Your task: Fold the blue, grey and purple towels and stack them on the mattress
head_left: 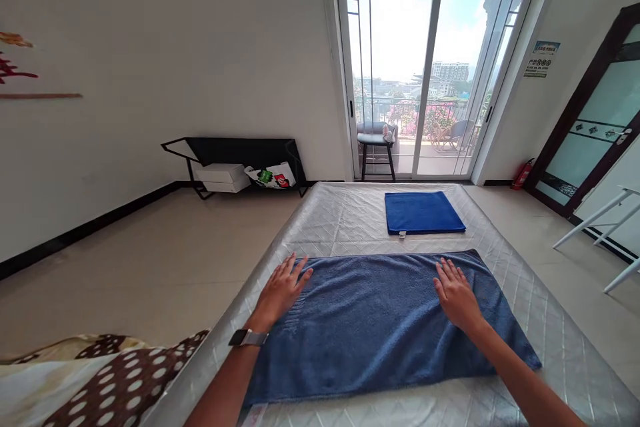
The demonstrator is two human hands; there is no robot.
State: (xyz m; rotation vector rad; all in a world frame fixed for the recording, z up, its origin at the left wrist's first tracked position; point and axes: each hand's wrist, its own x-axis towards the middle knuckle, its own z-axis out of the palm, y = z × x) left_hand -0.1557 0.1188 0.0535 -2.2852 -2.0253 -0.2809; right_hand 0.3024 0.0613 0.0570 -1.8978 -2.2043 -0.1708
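A blue-grey towel [370, 320] lies spread across the quilted mattress [345, 213], with soft wrinkles on its right half. My left hand [283, 287] rests at the towel's far left corner, fingers apart and holding nothing; a watch is on that wrist. Flat on the right part of the towel, near its far edge, is my right hand [456, 293], fingers stretched out. Beyond the towel sits a folded bright blue cloth [424, 212] with a small white tag at its near edge.
Brown dotted bedding [130, 380] is at the lower left. A black bench [245, 150] with white boxes [223, 177] stands by the wall. Sliding glass doors [425, 80] are beyond the mattress. White furniture legs [595, 223] stand at the right.
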